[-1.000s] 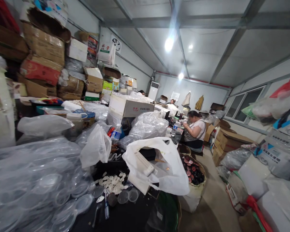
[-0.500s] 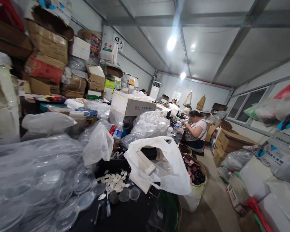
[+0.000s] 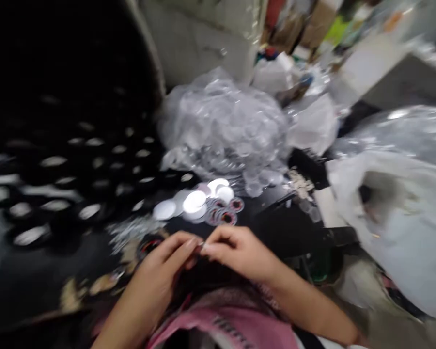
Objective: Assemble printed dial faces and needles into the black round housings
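My left hand [image 3: 174, 254] and my right hand [image 3: 230, 247] meet in front of my body, fingertips pinched together. Between them is something tiny that blur keeps me from naming. Just beyond the fingers lie several round discs with dark and reddish centres [image 3: 227, 217]. Behind these, shiny white discs [image 3: 195, 201] overlap in a loose pile. A dark round piece with an orange mark [image 3: 150, 244] is close to my left hand's knuckles. Farther left, small clear pieces [image 3: 132, 230] are heaped on the black tabletop [image 3: 272, 220].
Dark round pieces with pale centres [image 3: 54, 162] spread across the left. A clear plastic bag of round cups or lids [image 3: 225, 126] bulges at the back. To the right are small whitish pieces [image 3: 301, 184] and a white plastic bag [image 3: 403, 252]. Pink cloth [image 3: 225, 329] covers my lap.
The view has swung from the room down and left to the tabletop before me. Both my hands, unseen before, now show with fingertips together.
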`<state>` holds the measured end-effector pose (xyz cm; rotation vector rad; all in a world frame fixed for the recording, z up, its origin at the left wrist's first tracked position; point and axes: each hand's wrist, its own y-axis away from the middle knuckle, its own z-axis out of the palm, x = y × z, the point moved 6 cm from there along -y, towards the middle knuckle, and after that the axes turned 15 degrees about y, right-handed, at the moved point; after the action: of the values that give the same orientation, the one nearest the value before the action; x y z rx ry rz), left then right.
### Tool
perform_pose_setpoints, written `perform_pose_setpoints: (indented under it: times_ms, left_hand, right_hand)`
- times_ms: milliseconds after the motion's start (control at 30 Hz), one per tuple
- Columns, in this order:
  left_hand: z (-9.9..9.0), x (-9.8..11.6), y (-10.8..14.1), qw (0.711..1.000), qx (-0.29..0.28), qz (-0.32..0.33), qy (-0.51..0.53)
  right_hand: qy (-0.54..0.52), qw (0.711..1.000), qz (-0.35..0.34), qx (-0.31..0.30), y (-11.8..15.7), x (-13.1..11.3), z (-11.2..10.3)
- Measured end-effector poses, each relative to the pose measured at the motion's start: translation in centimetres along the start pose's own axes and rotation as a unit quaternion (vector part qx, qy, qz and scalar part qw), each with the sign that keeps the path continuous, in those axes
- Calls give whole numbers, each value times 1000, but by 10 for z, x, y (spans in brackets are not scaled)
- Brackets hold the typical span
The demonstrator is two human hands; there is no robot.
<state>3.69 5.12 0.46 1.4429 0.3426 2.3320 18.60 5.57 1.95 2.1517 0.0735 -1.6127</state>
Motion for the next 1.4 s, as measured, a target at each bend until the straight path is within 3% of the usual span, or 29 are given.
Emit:
perform_pose_setpoints:
  times_ms: [33, 167, 300, 667, 767, 933, 1033, 1200, 1400]
  left_hand:
    - [-3, -3, 1, 999, 12, -31, 5]
    - [-7, -4, -4, 994, 69, -31, 77]
    - [-6, -8, -6, 994, 62, -30, 88]
    - [-15, -12, -8, 997, 22, 20, -76]
    - [-18, -1, -1, 993, 43, 49, -99]
    - [-26, 42, 14, 971, 105, 173, -125]
    - [-28, 43, 7, 981, 103, 144, -73]
    - [-23, 18, -5, 994, 96, 46, 32]
    - [-10, 7, -2, 993, 75, -13, 88]
  right_hand:
    - [2, 1000, -6, -9, -1, 0, -1]
    - [35, 999, -27, 7, 0, -2, -9]
    - [59, 998, -27, 19, 1, 0, -7]
    - [71, 997, -20, 19, -11, 0, 1]
    - [88, 996, -21, 24, -13, 2, 0]
    - [101, 994, -30, 26, -16, 1, 0]
    - [92, 995, -32, 25, -16, 0, 2]
    - [76, 996, -36, 22, -14, -2, 4]
    - [61, 997, -51, 19, -11, -8, 6]
